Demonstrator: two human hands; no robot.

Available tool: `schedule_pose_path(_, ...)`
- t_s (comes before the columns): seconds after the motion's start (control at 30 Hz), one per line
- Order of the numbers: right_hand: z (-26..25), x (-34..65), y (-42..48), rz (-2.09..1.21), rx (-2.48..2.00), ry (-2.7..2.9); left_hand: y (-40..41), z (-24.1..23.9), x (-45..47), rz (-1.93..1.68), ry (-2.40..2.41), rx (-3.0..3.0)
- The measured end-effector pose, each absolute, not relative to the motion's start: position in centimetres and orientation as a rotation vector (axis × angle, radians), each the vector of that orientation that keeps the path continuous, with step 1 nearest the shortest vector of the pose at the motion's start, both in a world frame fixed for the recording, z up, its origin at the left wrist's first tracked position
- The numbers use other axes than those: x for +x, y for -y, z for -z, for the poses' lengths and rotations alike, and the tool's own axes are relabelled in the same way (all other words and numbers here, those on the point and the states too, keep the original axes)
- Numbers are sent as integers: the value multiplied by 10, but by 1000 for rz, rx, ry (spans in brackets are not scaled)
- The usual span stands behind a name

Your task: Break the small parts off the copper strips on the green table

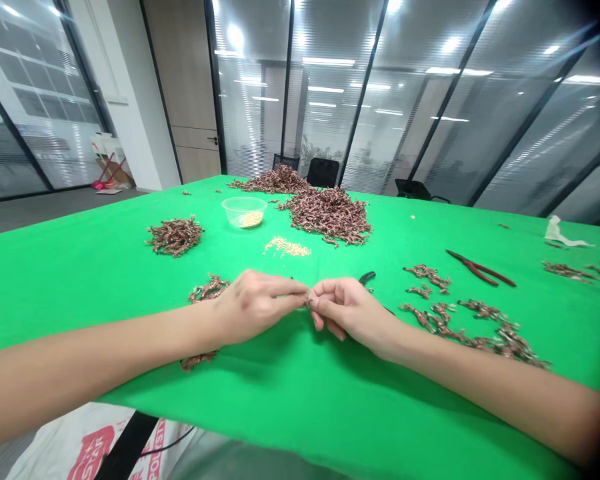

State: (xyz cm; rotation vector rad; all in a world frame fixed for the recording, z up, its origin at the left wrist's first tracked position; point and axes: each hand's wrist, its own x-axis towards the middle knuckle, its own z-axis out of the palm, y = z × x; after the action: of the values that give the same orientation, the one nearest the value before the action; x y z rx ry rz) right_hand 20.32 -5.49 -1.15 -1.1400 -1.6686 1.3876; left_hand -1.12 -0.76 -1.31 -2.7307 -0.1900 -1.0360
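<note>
My left hand and my right hand meet over the middle of the green cloth, fingertips pinched together. Between them is a small brown piece, mostly covered by the fingers, so its exact shape cannot be made out. Brown, shiny, limb-like pieces lie beside and partly under my left wrist. Behind my right hand, a black-handled tool is largely hidden. Pale yellow grains are scattered on the cloth beyond both hands.
A clear plastic bowl holds more pale grains. Brown pieces form a small pile at left and a big heap farther back. Red-handled pliers and loose brown pieces lie to the right. White tissue rests at far right.
</note>
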Motion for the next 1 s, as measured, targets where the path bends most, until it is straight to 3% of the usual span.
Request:
schedule_pose_path(0.4, 7, 211, 50, -1568, -1087, 1684, 18, 10, -10, 937, -21, -2684)
schedule_pose_path(0.6, 6, 210, 49, -1542, -1113, 1585, 7, 10, -11, 1007, 181, -2674)
schedule_pose_path(1.0, 8, 208, 51, -1465, -1144, 1570, 7, 1, -3, 1210, 693, -3270)
